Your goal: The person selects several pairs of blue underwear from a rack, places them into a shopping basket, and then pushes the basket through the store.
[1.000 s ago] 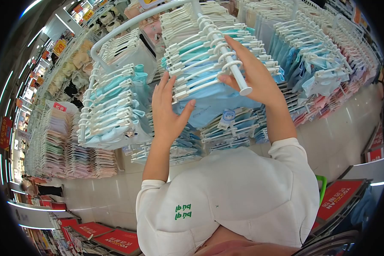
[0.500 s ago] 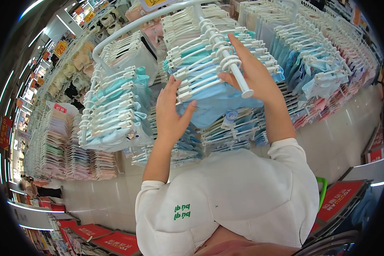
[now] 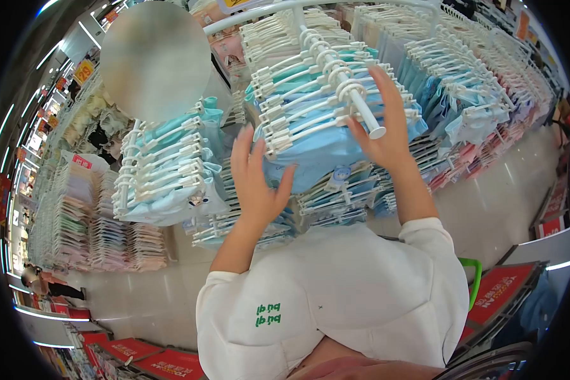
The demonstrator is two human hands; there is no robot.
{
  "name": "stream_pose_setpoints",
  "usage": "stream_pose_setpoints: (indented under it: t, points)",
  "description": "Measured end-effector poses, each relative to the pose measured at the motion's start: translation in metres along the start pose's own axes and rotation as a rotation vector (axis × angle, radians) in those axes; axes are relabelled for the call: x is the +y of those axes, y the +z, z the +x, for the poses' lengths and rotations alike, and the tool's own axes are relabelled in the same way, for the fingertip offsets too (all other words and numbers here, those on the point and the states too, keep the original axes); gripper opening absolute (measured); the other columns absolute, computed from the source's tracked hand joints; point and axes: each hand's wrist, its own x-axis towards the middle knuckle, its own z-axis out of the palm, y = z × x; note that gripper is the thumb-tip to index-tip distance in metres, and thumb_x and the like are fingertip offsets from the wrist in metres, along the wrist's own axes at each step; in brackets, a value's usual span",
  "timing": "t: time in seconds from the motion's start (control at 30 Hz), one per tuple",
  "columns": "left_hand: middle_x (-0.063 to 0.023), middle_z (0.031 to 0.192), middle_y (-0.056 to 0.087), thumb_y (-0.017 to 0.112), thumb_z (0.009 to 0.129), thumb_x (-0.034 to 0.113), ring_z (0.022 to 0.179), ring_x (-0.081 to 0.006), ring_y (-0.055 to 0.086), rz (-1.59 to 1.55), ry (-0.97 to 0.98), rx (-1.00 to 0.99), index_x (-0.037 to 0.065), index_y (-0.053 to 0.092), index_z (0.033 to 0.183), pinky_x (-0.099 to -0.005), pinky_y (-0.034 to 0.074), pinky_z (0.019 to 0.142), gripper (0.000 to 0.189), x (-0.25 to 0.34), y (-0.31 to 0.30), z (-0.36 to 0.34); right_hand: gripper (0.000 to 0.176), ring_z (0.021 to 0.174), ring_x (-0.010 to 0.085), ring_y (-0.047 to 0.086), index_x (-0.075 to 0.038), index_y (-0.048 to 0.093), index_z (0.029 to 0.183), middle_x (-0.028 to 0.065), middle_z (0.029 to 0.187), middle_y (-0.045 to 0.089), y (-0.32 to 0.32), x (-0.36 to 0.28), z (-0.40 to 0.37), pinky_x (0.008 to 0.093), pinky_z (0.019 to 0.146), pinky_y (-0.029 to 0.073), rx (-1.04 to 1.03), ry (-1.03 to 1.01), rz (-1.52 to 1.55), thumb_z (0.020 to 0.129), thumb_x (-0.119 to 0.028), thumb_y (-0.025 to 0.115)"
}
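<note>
Light-blue clip-hung garments hang on white hangers from a white display arm in front of me. At their left end is my left hand, open, with the thumb apart and the fingertips close beside the hanger clips. My right hand is open at the right side, its thumb and fingers spread either side of the arm's tip, near the front hangers. Nothing shows gripped in either hand.
A second row of aqua garments hangs at the left, and more blue ones at the right. Lower hangers sit beneath my hands. Far left, a person stands in the aisle. A blurred round patch covers the upper left.
My left hand has moved slightly down, away from the hanger ends. My right hand has shifted right and down, its fingers farther from the hangers. The person at far left shows more fully.
</note>
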Motion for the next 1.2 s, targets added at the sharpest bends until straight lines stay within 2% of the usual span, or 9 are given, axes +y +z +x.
stream_pose_setpoints:
  t: [0.07, 0.17, 0.27, 0.43, 0.53, 0.87, 0.97, 1.07, 1.2]
  points:
    - [-0.0202, 0.115, 0.047, 0.066, 0.068, 0.011, 0.104, -0.0337, 0.047, 0.019, 0.174, 0.056, 0.000, 0.046, 0.109, -0.0403, 0.035, 0.088, 0.047, 0.001, -0.010, -0.026, 0.055, 0.106, 0.0349, 0.045, -0.001, 0.043, 0.115, 0.0199, 0.114, 0.048, -0.005, -0.002, -0.038, 0.0418, 0.091, 0.034, 0.250, -0.138, -0.087, 0.066, -0.009, 0.066]
    - [-0.0160, 0.105, 0.053, 0.066, 0.067, 0.008, 0.097, -0.0282, 0.050, -0.111, 0.184, -0.107, 0.002, 0.050, 0.096, -0.0382, 0.038, 0.082, 0.034, -0.002, -0.018, -0.062, 0.036, 0.093, 0.0327, 0.050, -0.001, 0.049, 0.099, 0.0174, 0.101, 0.052, 0.000, -0.010, -0.109, 0.0403, 0.082, 0.038, 0.181, -0.076, -0.064, 0.066, -0.006, 0.062]
    - [-0.0137, 0.095, 0.057, 0.065, 0.068, 0.006, 0.088, -0.0257, 0.054, -0.308, 0.025, -0.347, 0.003, 0.051, 0.087, -0.0348, 0.041, 0.078, 0.024, -0.004, -0.015, -0.101, 0.026, 0.086, 0.0302, 0.052, -0.005, 0.054, 0.089, 0.0127, 0.096, 0.054, 0.014, -0.034, -0.175, 0.0374, 0.076, 0.039, -0.093, 0.144, 0.018, 0.065, -0.008, 0.065]
    - [-0.0074, 0.076, 0.061, 0.060, 0.077, 0.005, 0.069, -0.0135, 0.056, -0.706, -0.707, -0.503, 0.001, 0.053, 0.078, -0.0239, 0.043, 0.064, 0.008, -0.008, 0.003, -0.175, 0.014, 0.081, 0.0272, 0.053, -0.008, 0.055, 0.076, 0.0073, 0.084, 0.056, 0.032, -0.061, -0.293, 0.0371, 0.070, 0.040, -0.354, 0.439, 0.199, 0.067, -0.011, 0.065]
    - [-0.0059, 0.076, 0.061, 0.059, 0.079, 0.006, 0.068, -0.0088, 0.054, -0.742, -0.795, -0.707, 0.000, 0.053, 0.077, -0.0212, 0.043, 0.063, 0.009, -0.006, 0.011, -0.200, 0.010, 0.076, 0.0279, 0.053, -0.007, 0.054, 0.069, 0.0081, 0.077, 0.057, 0.025, -0.079, -0.364, 0.0379, 0.065, 0.041, -0.436, 0.721, 0.138, 0.068, -0.012, 0.063]
    - [-0.0014, 0.075, 0.058, 0.058, 0.081, 0.008, 0.069, -0.0053, 0.050, -0.702, -0.784, -1.265, 0.002, 0.054, 0.077, -0.0189, 0.039, 0.063, 0.009, 0.019, 0.031, -0.265, 0.022, 0.061, 0.0302, 0.054, -0.002, 0.054, 0.057, 0.0130, 0.061, 0.054, -0.157, -0.132, -0.505, 0.0378, 0.056, 0.043, -0.146, 1.230, -0.672, 0.067, -0.018, 0.065]
    - [-0.0001, 0.071, 0.057, 0.060, 0.080, 0.010, 0.066, -0.0050, 0.049, -0.734, -0.736, -1.325, 0.002, 0.055, 0.077, -0.0190, 0.039, 0.060, 0.010, 0.033, 0.040, -0.278, 0.017, 0.079, 0.0319, 0.054, -0.002, 0.057, 0.071, 0.0158, 0.083, 0.056, -0.238, -0.125, -0.500, 0.0374, 0.070, 0.043, -0.116, 1.177, -1.034, 0.066, -0.016, 0.066]
    - [-0.0040, 0.058, 0.054, 0.063, 0.074, 0.015, 0.053, -0.0095, 0.049, -0.656, -0.580, -1.363, 0.002, 0.057, 0.071, -0.0236, 0.040, 0.052, 0.015, 0.045, 0.050, -0.292, 0.047, 0.106, 0.0348, 0.043, -0.001, 0.049, 0.106, 0.0183, 0.115, 0.046, -0.310, -0.110, -0.496, 0.0415, 0.089, 0.035, -0.151, 1.166, -1.488, 0.064, -0.013, 0.065]
    - [-0.0096, 0.061, 0.058, 0.063, 0.072, 0.024, 0.058, -0.0222, 0.057, -0.460, -0.419, -1.430, 0.005, 0.057, 0.069, -0.0319, 0.044, 0.053, 0.020, 0.048, 0.066, -0.324, 0.077, 0.112, 0.0333, 0.040, -0.002, 0.026, 0.129, 0.0185, 0.118, 0.044, -0.369, -0.081, -0.550, 0.0444, 0.095, 0.031, -0.079, 1.318, -1.716, 0.062, -0.011, 0.064]
